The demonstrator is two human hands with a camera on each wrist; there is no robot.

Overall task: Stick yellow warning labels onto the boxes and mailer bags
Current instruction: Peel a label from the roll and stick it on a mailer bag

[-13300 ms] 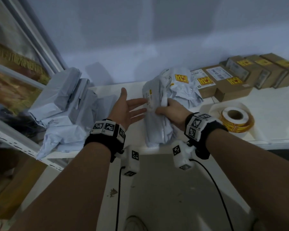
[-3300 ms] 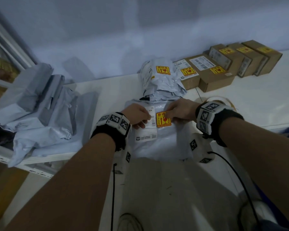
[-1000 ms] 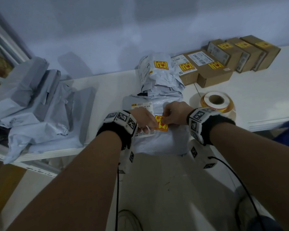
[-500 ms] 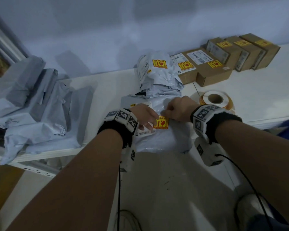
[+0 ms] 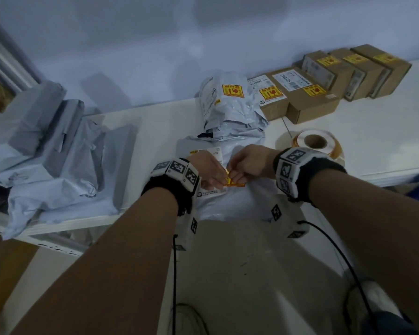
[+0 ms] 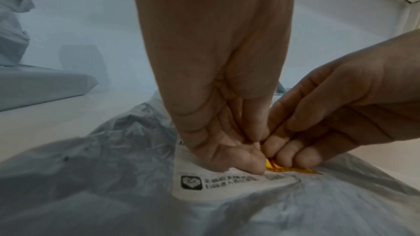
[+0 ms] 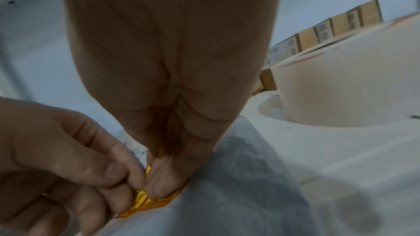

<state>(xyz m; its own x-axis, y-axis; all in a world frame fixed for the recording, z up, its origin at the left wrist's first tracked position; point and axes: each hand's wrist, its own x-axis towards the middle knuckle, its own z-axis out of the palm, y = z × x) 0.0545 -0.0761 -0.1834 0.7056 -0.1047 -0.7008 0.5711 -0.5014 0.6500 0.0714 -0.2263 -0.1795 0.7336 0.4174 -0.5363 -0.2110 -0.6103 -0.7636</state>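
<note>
Head view showed my left hand (image 5: 209, 170) and my right hand (image 5: 248, 163) meeting over a grey mailer bag (image 5: 237, 201) that lay at the front edge of the white shelf (image 5: 385, 146). Both hands had their fingers curled. In the left wrist view, my left thumb and fingertips (image 6: 247, 164) were closed on the near edge of a yellow warning label (image 6: 293, 169), and my right fingers (image 6: 302, 153) pinched it from the other side. The right wrist view showed the same pinch: the label (image 7: 145, 204) was partly lifted and creased between the two hands, with its lower edge lying on the bag. The label sat just beside a white shipping label (image 5: 207, 153) that was stuck on the same bag, and my left hand rested on that shipping label.

Behind this bag, toward the wall, lay another grey mailer (image 5: 230, 110) that already carried a yellow sticker (image 5: 232, 90). To its right, along the back edge of the shelf, stood a row of brown cardboard boxes (image 5: 310, 102), each with a yellow sticker on top. A roll of labels (image 5: 315, 143) lay flat on the shelf just beyond my right wrist. At the left end of the shelf, a heap of grey mailer bags (image 5: 49, 151) was piled, with no yellow sticker showing on them.
</note>
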